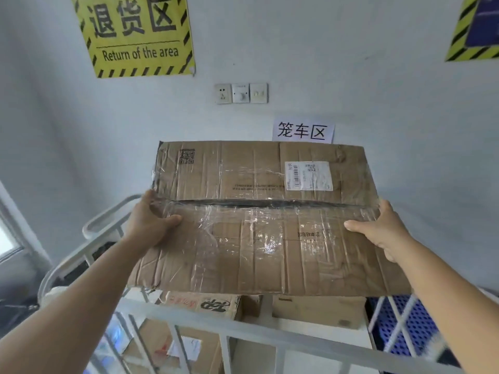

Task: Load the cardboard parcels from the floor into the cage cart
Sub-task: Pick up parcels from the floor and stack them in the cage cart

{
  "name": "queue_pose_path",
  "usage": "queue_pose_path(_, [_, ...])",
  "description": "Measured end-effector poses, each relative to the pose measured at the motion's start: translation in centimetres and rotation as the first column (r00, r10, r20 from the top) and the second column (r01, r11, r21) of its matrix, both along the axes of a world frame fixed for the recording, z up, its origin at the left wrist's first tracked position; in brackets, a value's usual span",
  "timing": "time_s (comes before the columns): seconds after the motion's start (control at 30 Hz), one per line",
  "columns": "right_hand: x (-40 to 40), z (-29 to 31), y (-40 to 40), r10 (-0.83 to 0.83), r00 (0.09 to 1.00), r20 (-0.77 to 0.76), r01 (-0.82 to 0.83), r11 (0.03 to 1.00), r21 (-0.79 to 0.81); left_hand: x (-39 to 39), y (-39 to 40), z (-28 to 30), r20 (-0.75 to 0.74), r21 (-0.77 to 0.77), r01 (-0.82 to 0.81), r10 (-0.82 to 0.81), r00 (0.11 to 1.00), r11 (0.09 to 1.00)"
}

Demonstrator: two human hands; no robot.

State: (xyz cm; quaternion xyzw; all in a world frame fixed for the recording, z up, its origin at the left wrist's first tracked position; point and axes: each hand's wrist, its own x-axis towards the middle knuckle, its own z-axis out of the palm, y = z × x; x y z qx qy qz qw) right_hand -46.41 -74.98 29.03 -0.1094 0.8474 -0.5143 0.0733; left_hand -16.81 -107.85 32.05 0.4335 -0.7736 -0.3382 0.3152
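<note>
Head view: the cage cart stands below, already holding boxes. The flat, tape-wrapped cardboard parcel hangs above its rail; likely light, slick, creased. Left hand and right hand clasp opposite side edges.

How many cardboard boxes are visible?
4: one held above the cart, two beneath it inside, one lower left behind the bars. More may be hidden.

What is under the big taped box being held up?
Under the taped box: the cage cart and several cardboard parcels inside it. The box covers the rest of the cart's load.
</note>
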Motion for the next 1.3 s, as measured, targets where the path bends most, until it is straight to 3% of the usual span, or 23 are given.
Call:
queue_pose_path(0.37, [-7.5,-6.1,1.5,-0.192,0.970,0.148,0.157,0.963,0.221,-14.3,-4.0,-9.3,0.183,0.151,0.211,-0.237,0.954,0.966])
queue_pose_path(0.6, [-9.8,-12.4,3.5,-0.260,0.913,0.315,0.141,0.925,0.354,-18.7,-3.0,-17.7,0.284,0.323,0.253,-0.348,0.893,0.912])
queue_pose_path(0.9, [-14.0,-22.2,4.2,-0.249,0.822,0.512,-0.016,0.889,0.458,-21.5,-2.0,-27.4,0.436,0.502,0.144,-0.394,0.809,0.853])
queue_pose_path(1.3, [-17.9,-36.0,4.1,-0.298,0.702,0.647,-0.194,0.795,0.575,-23.8,-1.5,-39.5,0.592,0.584,0.002,-0.427,0.683,0.812])
